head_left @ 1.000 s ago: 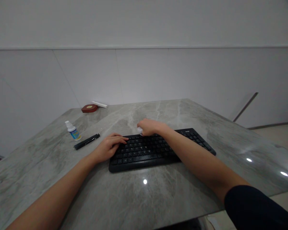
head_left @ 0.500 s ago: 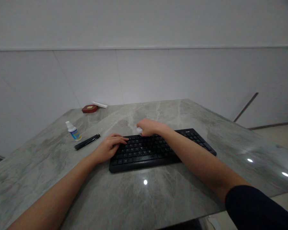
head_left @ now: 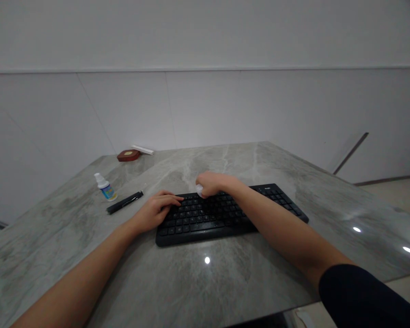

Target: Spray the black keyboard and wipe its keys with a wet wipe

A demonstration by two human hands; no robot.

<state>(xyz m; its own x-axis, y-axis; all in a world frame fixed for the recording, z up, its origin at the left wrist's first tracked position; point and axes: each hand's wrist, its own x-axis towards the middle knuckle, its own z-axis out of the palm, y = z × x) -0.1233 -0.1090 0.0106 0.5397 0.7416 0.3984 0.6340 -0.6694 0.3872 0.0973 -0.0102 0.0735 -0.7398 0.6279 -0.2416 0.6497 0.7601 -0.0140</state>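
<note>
Keyboard, black, one: flat on the table beneath both hands, its left end under the left hand, its right end reaching out past the right forearm.

Left hand: open, palm down, fingers laid on the upper left keys, gripping nothing. Placing presumably serves to steady the board.

Right hand: closed on a white wad, of which only a scrap shows; at the board's far edge, near mid-length. Held low, likely to bring the wad to the keys; contact hidden by the hand.

Arms: left forearm bare, slanting in from the lower left; right forearm crossing over the board's right half, fingers curled down and leftward, dark sleeve ending near the elbow.

Pen-like tool, black: lying aslant, just left of the left hand.

Bottle, white, blue label: upright, left of the tool; both seemingly set aside within left-hand reach.

Case, red-brown: well beyond the left hand, near the wall.

Strip, white: just behind the case; whether touching, cannot be told.
</note>
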